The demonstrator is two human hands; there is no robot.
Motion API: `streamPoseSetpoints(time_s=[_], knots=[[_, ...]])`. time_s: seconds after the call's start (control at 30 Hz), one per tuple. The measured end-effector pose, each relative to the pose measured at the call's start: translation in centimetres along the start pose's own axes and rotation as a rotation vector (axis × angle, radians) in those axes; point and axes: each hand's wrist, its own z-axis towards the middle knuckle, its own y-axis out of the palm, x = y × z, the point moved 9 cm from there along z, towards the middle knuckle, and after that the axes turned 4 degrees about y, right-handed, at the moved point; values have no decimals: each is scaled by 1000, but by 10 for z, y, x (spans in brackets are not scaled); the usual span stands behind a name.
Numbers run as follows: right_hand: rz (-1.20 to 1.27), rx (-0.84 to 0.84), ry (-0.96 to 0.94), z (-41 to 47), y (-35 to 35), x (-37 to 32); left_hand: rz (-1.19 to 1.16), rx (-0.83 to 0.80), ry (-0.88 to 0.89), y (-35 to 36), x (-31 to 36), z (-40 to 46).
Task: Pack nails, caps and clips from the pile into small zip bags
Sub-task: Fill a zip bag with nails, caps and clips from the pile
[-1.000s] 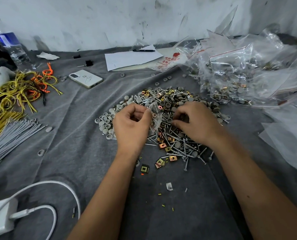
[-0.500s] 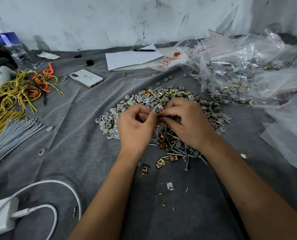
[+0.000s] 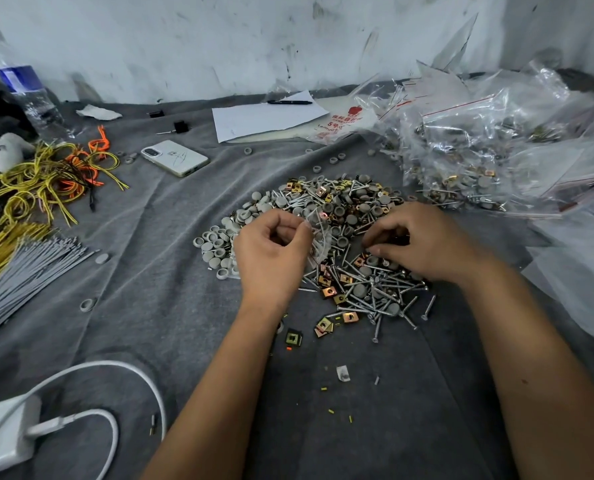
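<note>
A pile (image 3: pixel 344 216) of grey round caps, silver nails and gold square clips lies on the grey cloth (image 3: pixel 157 271) in the middle. My left hand (image 3: pixel 271 254) pinches the mouth of a small clear zip bag (image 3: pixel 321 237) over the pile's left side. My right hand (image 3: pixel 423 242) rests on the pile's right part, fingers curled down among nails and clips; what they pinch is hidden.
Filled clear bags (image 3: pixel 479 157) are heaped at the back right. A phone (image 3: pixel 175 157), white paper (image 3: pixel 264 117) with a pen, yellow and orange wires (image 3: pixel 46 181), grey ties (image 3: pixel 21 271), a water bottle (image 3: pixel 28 95) and a white charger (image 3: pixel 8 434) lie around.
Half a second ago my right hand met the left hand at the bag's mouth. It has since moved right and down onto the pile. The left hand stays put with the bag.
</note>
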Motion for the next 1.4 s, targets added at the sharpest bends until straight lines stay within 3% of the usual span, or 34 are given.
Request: streamPoseSetpoints(time_s=[0.5,0.97,1.13,1.4], knots=[[-50,-167,31,2,27,-11,55,-20,31,4,6,-1],[108,-127,85,-2,24,-20,54,-1,36,3,6,-3],[-67,-19,101,2,17,-16,34,4,27,4,7,-3],[-86,-230,138,-3,35,-24,26,15,33,2,8,-2]])
